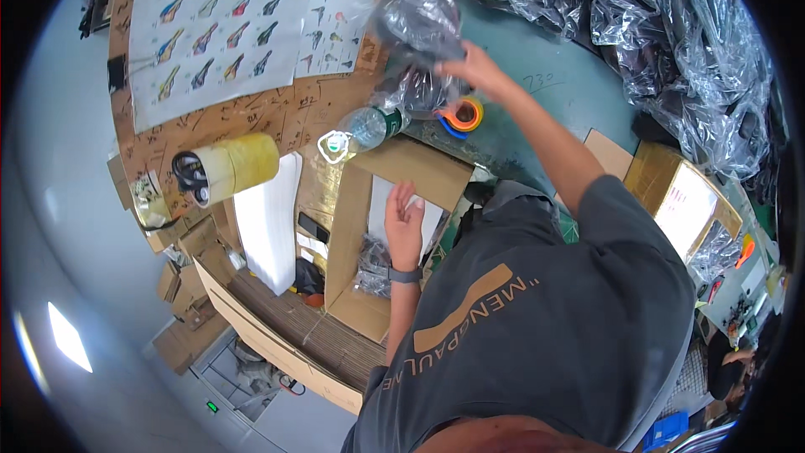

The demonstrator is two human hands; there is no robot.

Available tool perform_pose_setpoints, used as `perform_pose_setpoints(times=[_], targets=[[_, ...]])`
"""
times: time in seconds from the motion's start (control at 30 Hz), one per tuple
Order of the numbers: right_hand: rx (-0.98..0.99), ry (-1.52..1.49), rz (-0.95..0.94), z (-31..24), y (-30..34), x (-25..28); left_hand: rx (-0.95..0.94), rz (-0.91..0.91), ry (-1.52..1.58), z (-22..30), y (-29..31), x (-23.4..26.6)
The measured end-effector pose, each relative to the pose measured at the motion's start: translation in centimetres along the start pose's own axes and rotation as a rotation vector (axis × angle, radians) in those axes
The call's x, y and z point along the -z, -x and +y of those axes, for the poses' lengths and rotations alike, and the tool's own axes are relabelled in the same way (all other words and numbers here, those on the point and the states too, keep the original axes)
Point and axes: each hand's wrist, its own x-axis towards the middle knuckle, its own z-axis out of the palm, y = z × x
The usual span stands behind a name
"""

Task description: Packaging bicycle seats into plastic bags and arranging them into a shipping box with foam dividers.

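My right hand (471, 67) reaches out over the green worktop, its fingers closed on a dark item in a clear plastic bag (417, 23). The bag is slightly blurred, and its contents cannot be made out exactly. Beneath it lies another plastic-wrapped dark piece (426, 88). My left hand (404, 216) is held over an open cardboard box (340, 239), with fingers loosely apart and nothing in them. Inside the box are a white sheet (379, 205) and dark things in clear plastic (371, 267).
Beside the box lie a large clear bottle (369, 127) and orange and blue tape rolls (466, 115). Plastic-wrapped dark items (620, 13) are heaped at far right. A yellow cylinder (239, 168), white sheets (268, 226), a phone (314, 227) and stacked flat cardboard (293, 323) are at left.
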Motion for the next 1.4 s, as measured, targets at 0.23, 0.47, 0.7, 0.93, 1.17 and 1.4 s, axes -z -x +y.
perform_pose_setpoints(times=[0.23, 0.47, 0.7, 0.93, 1.17, 1.4], targets=[[0.271, 0.243, 0.109, -1.8, 6.2, 7.7, 0.091, -0.304, 0.879, -1.2, -0.9, -0.2], [0.026, 1.078, 0.776, 1.1, -5.9, 20.8, 0.283, -0.129, 0.835, -2.2, 3.3, 0.7], [-0.174, 1.189, 0.621, -0.4, -4.8, 16.0, 0.266, 0.024, 0.745, -2.5, 8.6, 6.1], [-0.086, -0.043, 0.123, -2.1, 10.0, 3.9, -0.040, 0.456, 0.265, -5.9, 13.3, 13.3], [-0.066, -0.205, -0.351, -1.5, 28.6, -10.3, -0.258, 0.154, 0.108, -22.8, 11.5, 27.6], [-0.432, 0.147, -0.258, 0.3, 32.2, -25.4, -0.465, 0.123, -0.612, -30.9, 7.6, 33.1]])
